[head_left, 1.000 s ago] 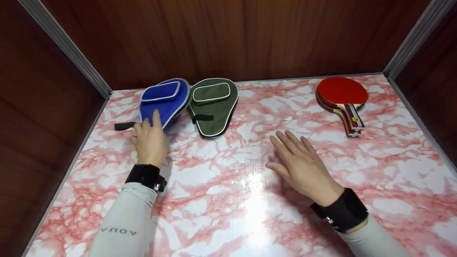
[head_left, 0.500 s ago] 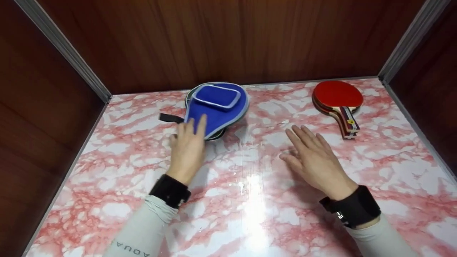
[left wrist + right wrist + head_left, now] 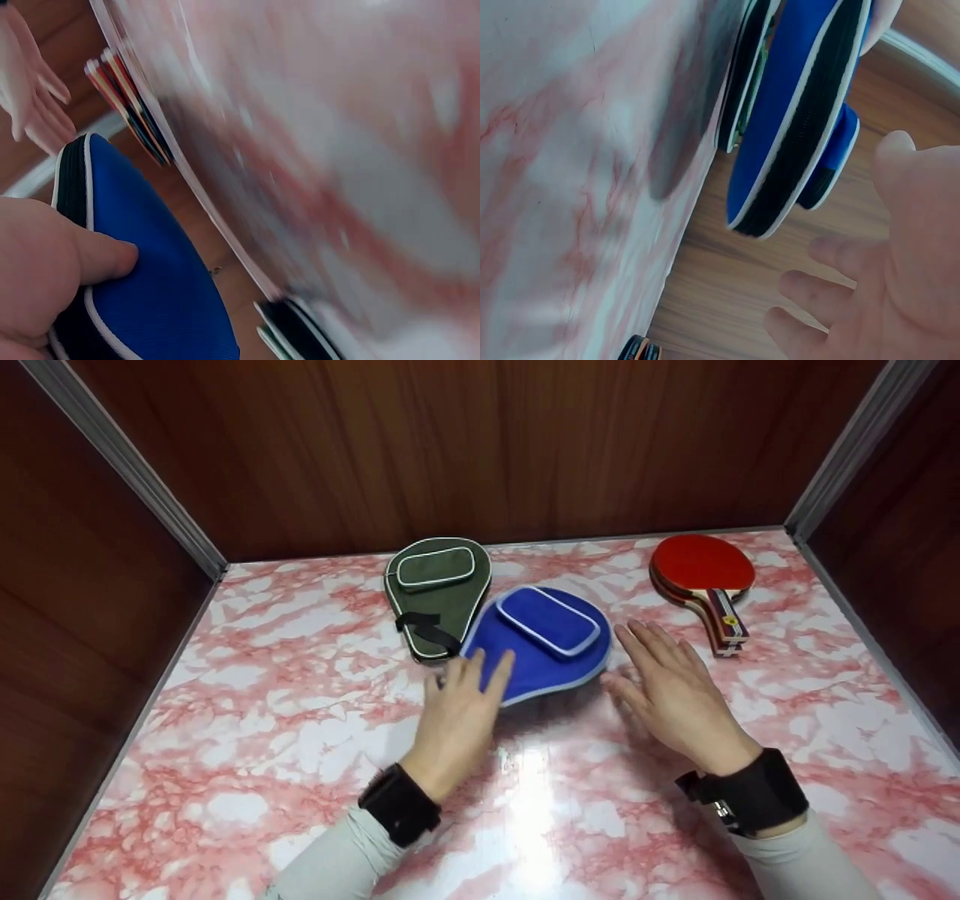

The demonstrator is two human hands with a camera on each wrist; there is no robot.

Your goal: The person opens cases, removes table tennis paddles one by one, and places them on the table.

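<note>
My left hand point(image 3: 461, 720) grips the narrow end of a blue paddle case point(image 3: 544, 641) with white piping and a raised pocket. In the left wrist view the thumb presses on the blue underside point(image 3: 154, 255), with the fingers on the other face. The right wrist view has the case point(image 3: 787, 127) lifted off the table, its black zipped edge toward that camera. Just right of the case's round end, my right hand point(image 3: 675, 697) hovers with fingers extended, holding nothing. A dark green paddle case point(image 3: 442, 596) lies on the table behind my left hand.
Stacked table tennis paddles point(image 3: 705, 566), red side up, lie at the back right with handles toward me. The pink-and-white marbled table point(image 3: 247, 750) is bounded by a brown wood-grain back panel point(image 3: 450, 450) and side panels.
My left hand has carried the blue case from the far left, over the green case, to the middle near my right hand. The right hand has shifted slightly right.
</note>
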